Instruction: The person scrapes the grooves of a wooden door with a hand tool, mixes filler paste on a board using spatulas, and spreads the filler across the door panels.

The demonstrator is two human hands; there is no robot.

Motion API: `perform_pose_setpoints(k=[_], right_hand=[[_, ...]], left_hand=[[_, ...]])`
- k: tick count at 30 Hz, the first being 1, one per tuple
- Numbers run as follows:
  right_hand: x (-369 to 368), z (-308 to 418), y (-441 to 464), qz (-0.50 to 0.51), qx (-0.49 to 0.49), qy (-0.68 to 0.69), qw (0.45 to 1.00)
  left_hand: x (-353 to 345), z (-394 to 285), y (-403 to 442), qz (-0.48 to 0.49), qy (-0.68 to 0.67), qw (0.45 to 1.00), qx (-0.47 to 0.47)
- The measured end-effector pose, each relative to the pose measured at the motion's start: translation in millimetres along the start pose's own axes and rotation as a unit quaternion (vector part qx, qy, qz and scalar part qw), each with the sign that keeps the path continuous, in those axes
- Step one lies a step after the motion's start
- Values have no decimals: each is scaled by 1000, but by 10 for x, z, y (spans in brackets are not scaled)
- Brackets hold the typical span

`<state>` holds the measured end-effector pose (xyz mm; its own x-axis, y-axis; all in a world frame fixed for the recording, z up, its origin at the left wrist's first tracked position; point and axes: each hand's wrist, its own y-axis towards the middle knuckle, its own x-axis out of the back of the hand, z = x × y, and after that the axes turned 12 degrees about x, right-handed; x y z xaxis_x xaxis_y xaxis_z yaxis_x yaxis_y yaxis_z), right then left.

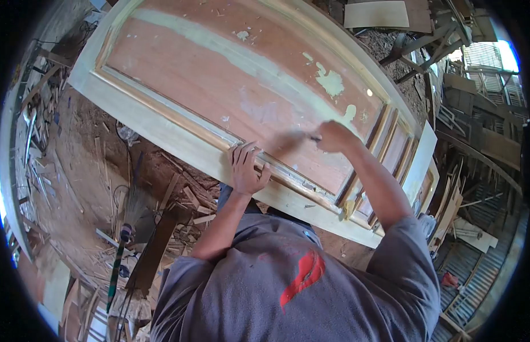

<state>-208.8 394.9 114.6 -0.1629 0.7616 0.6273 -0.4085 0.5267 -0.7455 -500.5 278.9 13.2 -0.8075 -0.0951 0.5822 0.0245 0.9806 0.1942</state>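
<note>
A large wooden door panel (219, 85) lies in front of me, pinkish-brown with pale greenish filler patches (331, 83) and a raised moulding (162, 108) round it. My left hand (248, 168) lies on the near frame and moulding, fingers spread, holding nothing. Over the panel, towards its right end, my right hand (336, 137) is closed on a small dark-ended thing. A brownish smear of motion stretches left from it, so the kind of tool cannot be made out. A yellowish lump (349, 209) sits on the near frame, right of my left hand.
Wood scraps (191, 199) and shavings litter the ground at left. A broom (125, 233) with a dark green handle and a wrench (29, 122) are at the left. Boards (376, 14) lie beyond the panel, and timber pieces (424, 45) crowd the right.
</note>
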Motion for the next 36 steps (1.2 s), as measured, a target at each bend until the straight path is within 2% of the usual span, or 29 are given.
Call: perform_pose_setpoints(k=[1, 2, 4, 7, 9, 11, 14, 15, 16, 17, 18, 19, 22, 23, 25, 28, 29, 32, 35, 36], right_hand=[[21, -20, 128, -154, 59, 11, 986], [100, -81, 344, -152, 15, 57, 987], [180, -15, 505, -237, -7, 129, 963], [-219, -17, 117, -195, -39, 153, 968], [-734, -156, -441, -170, -46, 155, 972], [-1052, -234, -952, -88, -82, 147, 982], [-862, -339, -968, 137, -135, 80, 978], [-1118, -594, -841, -44, -84, 84, 992], [-509, -232, -827, -148, -107, 142, 973], [-589, -488, -575, -200, -96, 176, 959], [-408, -423, -459, -260, -77, 166, 948], [-408, -409, -347, -275, -87, 195, 937], [-918, -471, -502, -225, -80, 190, 952], [-1076, -482, -734, -174, -105, 219, 954], [-1216, -469, -1203, -64, -107, 183, 975], [-1257, -638, -1388, 38, -127, 198, 971], [-1262, -720, -1317, -82, -150, 170, 970], [-1122, -936, -1024, -256, -169, 263, 915], [-1341, -696, -1050, -277, -193, 338, 879], [-1465, -598, -1162, -259, -171, 287, 906]], left_hand=[[7, -12, -5, 6, 2, 1000, 3], [17, -10, -27, 12, 6, 1000, 6], [-3, -18, 6, 27, 8, 1000, 4], [21, 2, 41, 34, 4, 999, -8], [36, -8, 36, 43, 1, 999, -3], [46, -19, 46, 50, 0, 999, -3], [27, 3, 50, 50, -1, 999, -12], [4, 2, 45, 51, -2, 999, -13], [3, -12, 32, 54, 4, 998, -12], [18, -27, 28, 59, 11, 998, -11], [19, -41, 49, 61, 18, 998, -13], [19, -58, 53, 60, 23, 998, -14], [4, -63, 45, 55, 25, 998, -14], [-10, -70, 55, 49, 31, 998, -8], [-26, -100, 38, 47, 40, 998, -5], [-44, -100, 35, 52, 54, 997, -8], [-63, -82, 17, 51, 51, 997, -9], [-87, -140, 17, 49, 69, 996, -5], [-123, -127, -13, 47, 83, 995, -12], [-142, -131, -9, 40, 87, 995, -13]])
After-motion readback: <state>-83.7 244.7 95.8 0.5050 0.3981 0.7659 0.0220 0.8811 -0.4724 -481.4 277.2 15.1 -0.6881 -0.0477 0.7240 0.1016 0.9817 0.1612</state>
